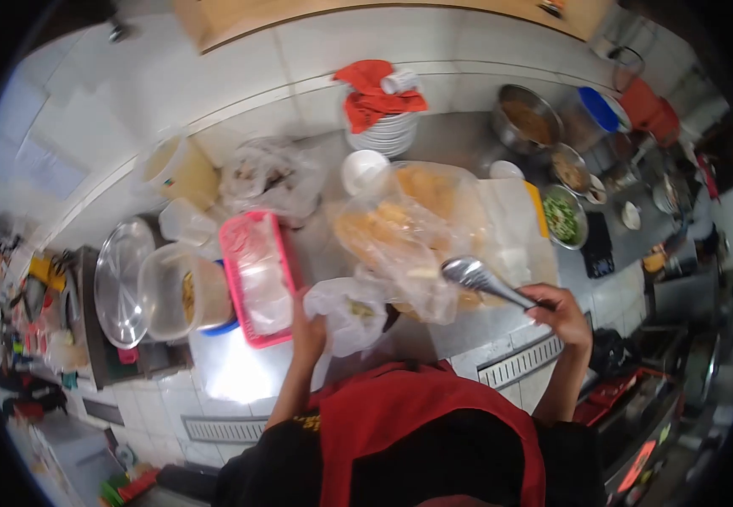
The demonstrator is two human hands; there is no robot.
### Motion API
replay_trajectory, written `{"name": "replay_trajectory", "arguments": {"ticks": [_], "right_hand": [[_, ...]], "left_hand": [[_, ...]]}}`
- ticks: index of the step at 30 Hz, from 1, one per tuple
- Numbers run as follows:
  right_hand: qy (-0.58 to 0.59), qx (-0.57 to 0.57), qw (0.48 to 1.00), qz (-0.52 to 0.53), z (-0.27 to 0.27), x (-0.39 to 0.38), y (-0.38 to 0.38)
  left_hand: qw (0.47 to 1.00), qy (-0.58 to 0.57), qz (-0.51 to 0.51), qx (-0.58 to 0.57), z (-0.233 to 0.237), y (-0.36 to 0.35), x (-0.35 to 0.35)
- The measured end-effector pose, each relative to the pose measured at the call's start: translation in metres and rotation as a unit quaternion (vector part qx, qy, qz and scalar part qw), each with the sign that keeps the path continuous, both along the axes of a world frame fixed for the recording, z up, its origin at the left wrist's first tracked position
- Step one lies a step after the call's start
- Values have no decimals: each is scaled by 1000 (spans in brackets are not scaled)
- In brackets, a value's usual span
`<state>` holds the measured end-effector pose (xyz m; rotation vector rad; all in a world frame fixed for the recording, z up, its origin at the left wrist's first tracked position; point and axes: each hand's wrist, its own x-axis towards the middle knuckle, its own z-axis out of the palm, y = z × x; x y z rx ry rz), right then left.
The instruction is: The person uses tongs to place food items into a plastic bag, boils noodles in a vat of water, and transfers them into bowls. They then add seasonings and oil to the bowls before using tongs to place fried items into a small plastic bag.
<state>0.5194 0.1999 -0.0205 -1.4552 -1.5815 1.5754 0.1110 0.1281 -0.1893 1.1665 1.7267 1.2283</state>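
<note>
A metal spoon or scoop [478,277] is gripped by its handle in my right hand [561,314], its bowl over the near side of a clear plastic bag [383,228] with yellow-orange contents. My left hand [309,325] is closed on a small translucent plastic bag [350,313] with something greenish inside. Just left of that hand stands a pink basket [230,253] lined with clear plastic. White sheets [506,228] lie right of the large bag, and a white bowl [366,171] sits behind it.
Stacked plates [383,135] under a red cloth [375,93] stand by the wall. Plastic tubs [168,291] and a steel tray [122,279] are at the left. Steel bowls [527,118], chopped greens [561,220] and a black device [597,245] are at the right.
</note>
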Motion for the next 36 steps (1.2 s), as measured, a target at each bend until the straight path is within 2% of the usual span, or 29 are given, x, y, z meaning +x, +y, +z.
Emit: {"name": "replay_trajectory", "arguments": {"ticks": [1,2,4,7,9,10,12,13,15,18,19,20,21,22,24,26,28,31,33,34,36], "right_hand": [[-11,20,999,-43,10,21,-4],[-21,40,995,-85,18,41,-10],[-67,59,986,-140,34,71,-19],[-157,71,970,-175,23,90,-26],[-220,63,960,-162,8,88,-22],[-193,83,967,-148,-13,91,-20],[-216,8,967,-133,-30,83,-13],[-247,19,959,-134,-40,82,-11],[-303,44,944,-125,-59,72,-8],[-278,122,946,-114,-68,77,-8],[-257,105,953,-123,-63,78,-7],[-260,159,946,-110,-70,88,-7],[-251,76,954,-147,-51,80,-5],[-254,40,952,-163,-35,75,-5],[-289,112,944,-113,-31,99,-6],[-268,119,942,-161,9,82,-7],[-258,141,942,-161,39,68,-4],[-210,228,945,-103,53,43,15],[-183,282,941,-42,62,9,30],[-203,257,944,-46,68,-12,35],[-245,232,941,-9,75,-45,47]], "left_hand": [[990,134,4,31,27,3,5],[979,192,-6,62,38,5,5],[965,246,-24,84,60,11,7],[945,312,-64,73,87,16,16],[929,329,-146,80,91,18,25],[920,337,-185,82,92,19,30],[914,329,-225,77,88,20,43],[911,326,-240,74,86,20,46],[908,329,-251,67,77,21,46],[904,348,-248,24,84,23,42],[890,389,-240,12,82,18,41],[874,426,-232,-2,78,14,41],[858,460,-226,-16,73,11,39],[853,468,-231,-24,64,8,34],[842,478,-247,-31,44,10,26],[868,442,-225,7,39,14,23],[900,381,-210,31,39,16,22],[905,379,-179,73,43,15,21],[892,382,-238,31,51,12,16],[884,384,-265,10,55,11,13],[905,307,-295,14,63,22,0]]}}
